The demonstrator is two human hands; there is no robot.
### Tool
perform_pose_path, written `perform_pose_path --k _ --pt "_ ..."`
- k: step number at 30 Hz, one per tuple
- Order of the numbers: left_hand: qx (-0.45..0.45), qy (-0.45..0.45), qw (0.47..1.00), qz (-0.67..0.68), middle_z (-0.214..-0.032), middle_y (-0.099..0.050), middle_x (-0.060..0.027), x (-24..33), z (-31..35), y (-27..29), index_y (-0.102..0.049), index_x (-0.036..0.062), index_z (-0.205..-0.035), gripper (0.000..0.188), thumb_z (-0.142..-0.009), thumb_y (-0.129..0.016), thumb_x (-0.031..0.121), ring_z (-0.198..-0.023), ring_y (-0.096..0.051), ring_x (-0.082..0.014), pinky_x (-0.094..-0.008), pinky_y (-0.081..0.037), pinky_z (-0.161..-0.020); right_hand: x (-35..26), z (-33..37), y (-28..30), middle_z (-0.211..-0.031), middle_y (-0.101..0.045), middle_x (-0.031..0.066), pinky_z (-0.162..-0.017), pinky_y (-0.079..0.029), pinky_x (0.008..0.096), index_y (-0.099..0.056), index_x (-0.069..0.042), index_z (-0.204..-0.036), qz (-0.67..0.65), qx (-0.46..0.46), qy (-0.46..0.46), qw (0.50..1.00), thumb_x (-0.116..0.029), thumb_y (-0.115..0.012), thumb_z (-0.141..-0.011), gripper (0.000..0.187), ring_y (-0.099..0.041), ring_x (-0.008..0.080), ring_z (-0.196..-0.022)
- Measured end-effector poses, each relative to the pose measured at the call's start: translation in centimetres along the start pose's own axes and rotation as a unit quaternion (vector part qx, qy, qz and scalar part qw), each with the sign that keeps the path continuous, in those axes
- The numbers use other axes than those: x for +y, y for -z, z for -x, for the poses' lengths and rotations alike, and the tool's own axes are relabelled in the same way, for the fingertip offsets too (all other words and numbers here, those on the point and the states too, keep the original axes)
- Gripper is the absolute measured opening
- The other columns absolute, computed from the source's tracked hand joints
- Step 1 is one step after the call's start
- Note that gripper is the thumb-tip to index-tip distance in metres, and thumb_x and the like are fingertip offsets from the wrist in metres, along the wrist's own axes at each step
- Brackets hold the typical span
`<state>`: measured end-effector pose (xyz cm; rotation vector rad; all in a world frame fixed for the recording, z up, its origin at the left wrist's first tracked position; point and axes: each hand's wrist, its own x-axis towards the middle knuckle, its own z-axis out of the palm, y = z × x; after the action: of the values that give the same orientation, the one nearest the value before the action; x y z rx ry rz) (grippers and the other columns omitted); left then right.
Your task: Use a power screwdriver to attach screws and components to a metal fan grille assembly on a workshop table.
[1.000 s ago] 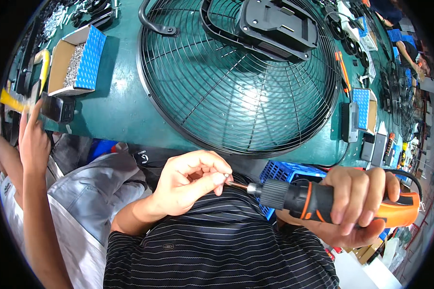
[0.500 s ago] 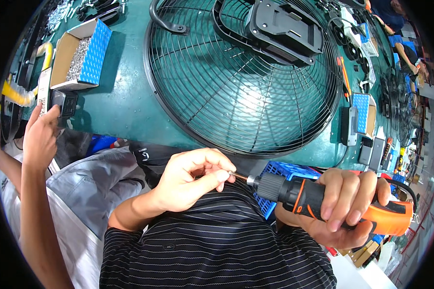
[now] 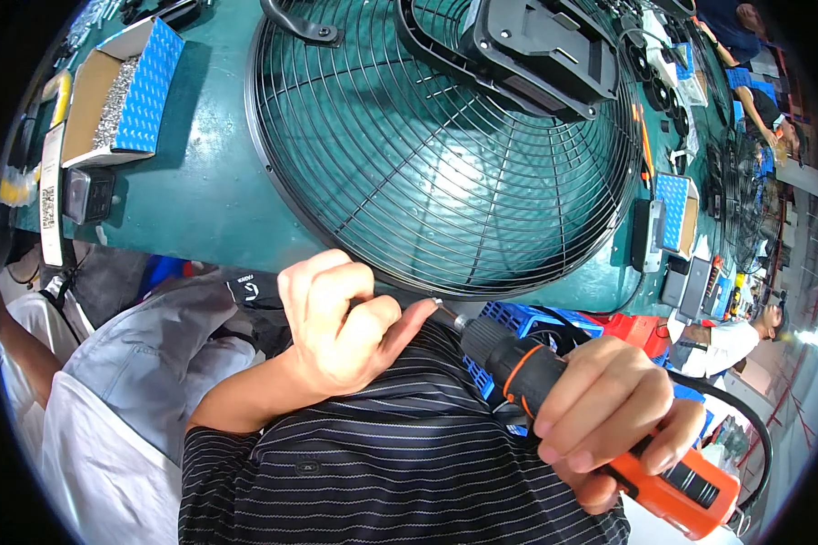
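My right hand is wrapped round an orange and black electric screwdriver, its bit pointing up and left. At the bit's tip sits a small silver screw. The stretched thumb of my left hand reaches to that screw and seems to touch it. The other left fingers are curled in, so whatever the palm may hold is hidden. Just beyond both hands, a large round black wire fan guard lies on the green table. A black plastic housing is on top of the guard.
A blue and white cardboard box of small metal screws stands at left, near a small black device. At right are another small box and a blue plastic crate. Another person's arm shows at far left; the screwdriver's cable hangs at right.
The screwdriver has swung so its handle is lower and its bit slants upward. My left fingers have left their pinch at the screw and curled back. The neighbour's hand has withdrawn from the small black device.
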<state>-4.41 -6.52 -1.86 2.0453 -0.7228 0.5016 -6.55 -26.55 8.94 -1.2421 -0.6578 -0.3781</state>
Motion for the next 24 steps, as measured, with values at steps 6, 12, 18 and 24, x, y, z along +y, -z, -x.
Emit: perform_pose_path --k 6,12,18,24 --pt "-0.020 0.045 0.998 -0.042 -0.103 -0.045 -0.0107 0.1 0.0 0.3 -0.051 0.0128 -0.088 0.055 -0.055 -0.095 0.020 -0.101 -0.049 -0.0348 -0.0449 -0.041 -0.087 0.8 -1.1 0.2 -0.081 -0.064 0.0100 -0.053 -0.058 0.0292 -0.047 -0.004 -0.117 -0.011 -0.043 -0.053 0.998 -0.006 -0.077 -0.081 0.046 -0.067 0.0182 -0.059" --pt "-0.040 0.019 0.996 -0.082 -0.130 -0.048 -0.0240 -1.1 -0.3 1.2 -0.051 0.0136 -0.096 0.057 -0.063 -0.092 0.034 -0.125 -0.045 -0.0466 -0.0582 -0.036 -0.101 1.4 -2.2 -0.2 -0.080 -0.063 0.0087 -0.055 -0.059 0.0297 -0.047 -0.005 -0.119 0.013 -0.070 -0.101 0.992 -0.006 -0.077 -0.082 0.048 -0.067 0.0183 -0.060" --pt "-0.074 0.050 0.995 -0.042 -0.149 -0.030 -0.0361 -4.2 -0.9 2.8 -0.043 0.0099 -0.133 0.091 -0.062 -0.091 0.039 -0.136 -0.032 -0.0561 -0.0665 -0.026 -0.110 1.5 -2.7 -1.1 -0.079 -0.065 0.0088 -0.056 -0.059 0.0296 -0.047 -0.006 -0.119 0.053 -0.074 -0.118 0.989 -0.005 -0.077 -0.081 0.048 -0.067 0.0181 -0.058" --pt "-0.087 0.059 0.994 -0.015 -0.150 -0.030 -0.0336 -4.7 -0.9 2.8 -0.045 0.0126 -0.135 0.095 -0.056 -0.093 0.037 -0.139 -0.030 -0.0541 -0.0623 -0.029 -0.111 1.7 -3.1 -0.9 -0.077 -0.068 0.0096 -0.054 -0.059 0.0294 -0.048 -0.005 -0.117 0.044 -0.110 -0.140 0.983 -0.004 -0.076 -0.081 0.046 -0.067 0.0183 -0.058"
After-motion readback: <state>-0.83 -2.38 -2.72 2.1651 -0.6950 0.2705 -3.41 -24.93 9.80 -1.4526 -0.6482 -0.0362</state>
